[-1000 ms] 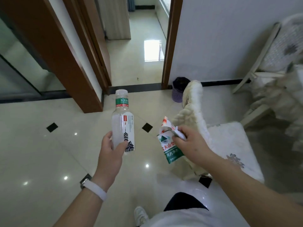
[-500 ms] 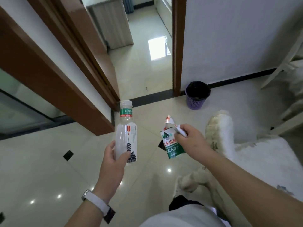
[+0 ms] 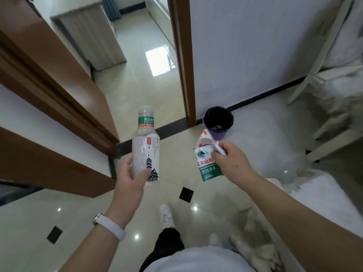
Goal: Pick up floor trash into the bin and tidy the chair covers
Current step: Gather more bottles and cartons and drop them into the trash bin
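Observation:
My left hand (image 3: 132, 179) grips the lower part of a clear plastic bottle (image 3: 145, 142) with a green neck band and a pagoda label, held upright. My right hand (image 3: 231, 161) pinches a torn green-and-white bottle label (image 3: 206, 163) that hangs down from the fingers. A small purple bin (image 3: 218, 122) with a black liner stands on the floor by the door frame, just beyond the label. A fluffy white chair cover (image 3: 322, 195) lies over a seat at the right.
A brown door frame (image 3: 182, 61) and an open doorway lie ahead, with a brown door panel (image 3: 49, 91) at the left. A white chair (image 3: 330, 107) with draped covers stands at the far right by the wall. Glossy tiled floor (image 3: 261, 134) surrounds the bin.
I have walked forward: the bin is now closer and sits just past my right hand. Both hands keep hold of the bottle and the label. The covered seat has slid to the lower right.

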Demonstrator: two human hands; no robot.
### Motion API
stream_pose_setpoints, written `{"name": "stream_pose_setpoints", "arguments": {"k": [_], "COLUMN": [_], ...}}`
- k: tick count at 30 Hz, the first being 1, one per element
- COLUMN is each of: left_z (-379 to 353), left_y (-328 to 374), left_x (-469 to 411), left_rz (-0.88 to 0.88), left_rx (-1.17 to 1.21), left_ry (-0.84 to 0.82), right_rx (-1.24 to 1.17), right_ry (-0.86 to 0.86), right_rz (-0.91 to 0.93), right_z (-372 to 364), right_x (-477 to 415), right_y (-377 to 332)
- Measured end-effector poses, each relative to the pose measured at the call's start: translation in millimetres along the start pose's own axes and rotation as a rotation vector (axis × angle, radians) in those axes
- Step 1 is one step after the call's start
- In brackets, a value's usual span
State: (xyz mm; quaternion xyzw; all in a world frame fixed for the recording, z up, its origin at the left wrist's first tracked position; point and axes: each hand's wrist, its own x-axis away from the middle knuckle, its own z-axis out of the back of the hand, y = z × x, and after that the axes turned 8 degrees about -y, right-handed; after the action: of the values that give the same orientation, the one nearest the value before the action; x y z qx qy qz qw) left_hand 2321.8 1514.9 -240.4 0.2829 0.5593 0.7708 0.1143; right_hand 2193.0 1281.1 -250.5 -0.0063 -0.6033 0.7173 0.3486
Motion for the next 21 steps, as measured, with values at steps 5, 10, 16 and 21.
{"name": "stream_pose_setpoints", "arguments": {"k": [5,10,16,21], "left_z": [8,29,43,17], "left_y": [6,33,59,81], "left_x": [-101,-199,-293,-346], "left_rz": [-0.03,-0.081,-0.054,-0.033], "left_rx": [0.027,0.075,0.047,0.049], "left_ry": [-0.119,-0.236,-0.394,-0.518], "right_rx": [0.029,0.088,0.071,0.057], "right_ry": [0.098,0.214,0.329,0.402], "right_rz": [-0.069,-0.082,-0.098,-0.208], "right_z": [-7,-18,-28,-11], "right_x": [-56,-121,-173,-202], "right_y": [-24,-76,-119,-111]}}
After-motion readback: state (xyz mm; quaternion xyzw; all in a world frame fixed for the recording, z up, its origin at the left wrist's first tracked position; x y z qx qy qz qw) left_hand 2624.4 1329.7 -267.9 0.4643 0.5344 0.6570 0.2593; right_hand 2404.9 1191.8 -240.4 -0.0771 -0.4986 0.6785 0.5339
